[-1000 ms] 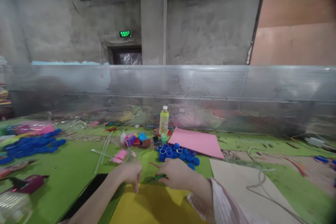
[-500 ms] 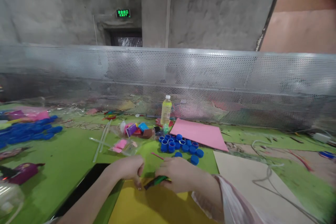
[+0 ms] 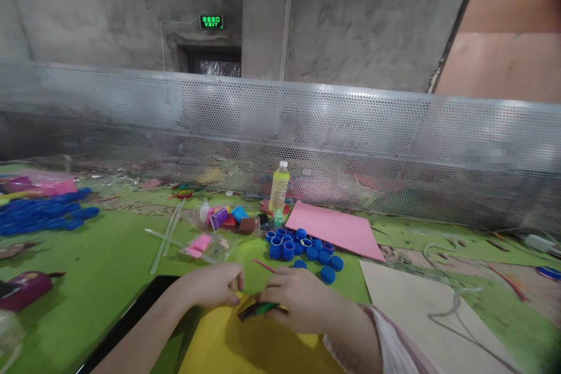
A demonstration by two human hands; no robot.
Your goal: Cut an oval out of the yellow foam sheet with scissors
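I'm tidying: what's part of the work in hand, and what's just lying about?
Probably in use:
green-and-dark piece in the right hand
flat yellow sheet beneath

Probably lying about:
round blue plastic caps
flat pink sheet
clear bottle of yellow liquid

We cannot make out all of the green-and-dark item (image 3: 259, 308), since the fingers of our right hand (image 3: 302, 299) cover its right end. Whether our left hand (image 3: 215, 285) pinches anything, we cannot tell. Our hands hide the far part of the yellow sheet (image 3: 258, 345), and the near edge of the picture cuts it off. Our left forearm covers part of the black flat slab (image 3: 131, 318). The left edge crops the magenta glue gun (image 3: 30, 291) and the blue cap pile (image 3: 44, 212). We find the drink bottle's label (image 3: 280, 193) too small to read, and the colored shapes behind the perforated metal panel (image 3: 350, 128) blurred.
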